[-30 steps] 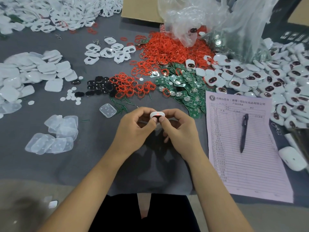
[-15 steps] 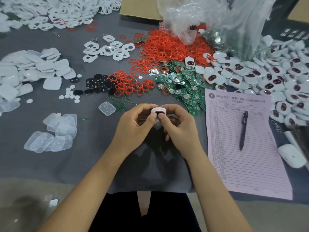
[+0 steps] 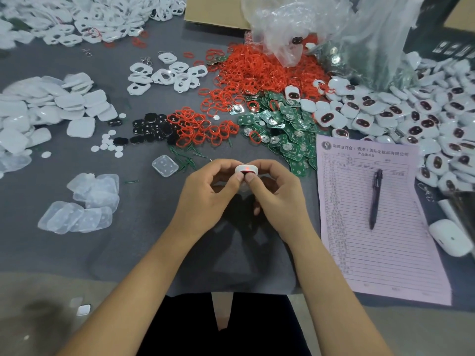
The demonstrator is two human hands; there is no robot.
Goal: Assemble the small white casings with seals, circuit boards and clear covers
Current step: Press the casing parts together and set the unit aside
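- Above the near middle of the grey table, a small white casing is held between the left hand and the right hand, clear of the cloth.
- The casing is pinched by curled fingers and thumbs on both sides; the two thumb tips are pressed side by side against its near edge, and a red glow is seen on its top.
- Just beyond the hands, a single clear cover is laid flat, with thin green pins scattered beside it.
- Further left, a loose stack of clear covers is spread on the cloth.
- Beyond the hands, a small cluster of red seals is set next to black pads and small white discs.
- A far larger heap of red seals is piled toward the back, under a crumpled plastic bag.
- Green circuit boards are heaped to the right of the seals, touching the top corner of a pink form.
- A black pen is laid lengthwise on the form.
- Finished casings with dark windows are piled on the right.
- Plain white shells are heaped on the left, and white frames with cut-outs are grouped at the middle back.
- A white rounded device is seen at the right edge; what it is cannot be told.
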